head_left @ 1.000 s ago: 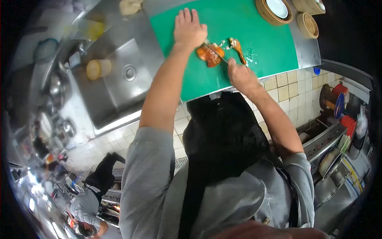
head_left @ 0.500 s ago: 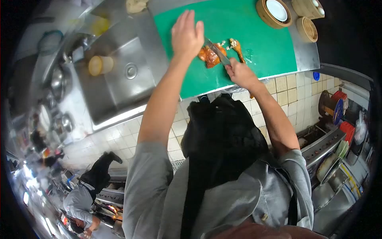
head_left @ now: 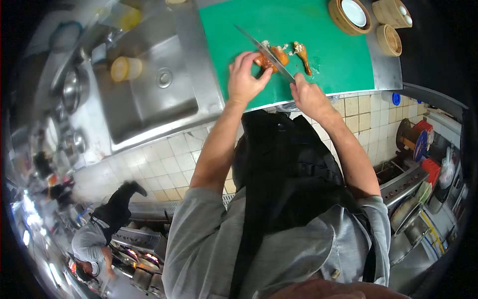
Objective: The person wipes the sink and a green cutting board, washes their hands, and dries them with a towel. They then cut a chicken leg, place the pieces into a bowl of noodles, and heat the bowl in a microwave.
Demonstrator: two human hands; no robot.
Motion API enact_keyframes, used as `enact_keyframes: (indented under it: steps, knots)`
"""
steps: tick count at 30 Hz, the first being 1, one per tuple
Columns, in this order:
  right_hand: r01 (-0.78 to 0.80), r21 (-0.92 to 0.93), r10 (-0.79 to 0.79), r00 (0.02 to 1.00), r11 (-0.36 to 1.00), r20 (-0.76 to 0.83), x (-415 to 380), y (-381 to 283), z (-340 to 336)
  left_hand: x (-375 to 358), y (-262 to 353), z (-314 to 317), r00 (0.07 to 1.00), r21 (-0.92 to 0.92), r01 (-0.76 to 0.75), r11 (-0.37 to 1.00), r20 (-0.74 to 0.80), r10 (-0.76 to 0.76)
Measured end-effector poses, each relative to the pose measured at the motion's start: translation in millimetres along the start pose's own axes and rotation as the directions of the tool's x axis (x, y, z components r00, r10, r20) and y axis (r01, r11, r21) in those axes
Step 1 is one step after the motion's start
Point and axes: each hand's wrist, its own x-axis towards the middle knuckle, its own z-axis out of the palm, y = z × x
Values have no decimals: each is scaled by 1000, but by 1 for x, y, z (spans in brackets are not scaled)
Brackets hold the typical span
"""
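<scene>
My right hand [head_left: 309, 101] is closed around the handle of a long knife [head_left: 253, 41], whose blade slants up and to the left across a glossy brown piece of roast chicken [head_left: 281, 56]. Fingers and thumb of my left hand [head_left: 244, 79] grip the left end of this piece, close beside the blade. A roasted drumstick [head_left: 302, 59] lies separately to the right, with pale meat showing at its upper end. All of it rests on a green cutting board [head_left: 328, 65]. How deep the blade sits in the meat cannot be seen.
Left of the board is a steel sink [head_left: 149, 104] holding a yellowish tub [head_left: 124, 69]. Bamboo steamers [head_left: 334, 20] stand at the upper right, one with a white dish [head_left: 354, 12]. A co-worker [head_left: 92, 244] is by lit burners at lower left.
My left hand has come down from flat near the blade tip to grip the chicken. The knife now extends further up and left over the meat. The drumstick stays on the board.
</scene>
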Motion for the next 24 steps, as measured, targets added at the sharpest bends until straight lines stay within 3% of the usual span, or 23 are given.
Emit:
enact_keyframes:
  steps: [2,14,19,24]
  knots:
    - [-4,1,4,1000,1000,17,-1,0,4,-4,1,0,999,14,40,999,-31,-39]
    - [62,17,-62,998,998,-8,44,-1,24,0,-9,3,997,59,-53,997,-45,56]
    - [-69,42,65,993,997,98,14,-5,11,-3,-7,1,998,71,-38,997,-40,41]
    - [-81,-18,82,994,997,72,21,-5,29,-7,-13,3,999,51,-48,998,-18,49]
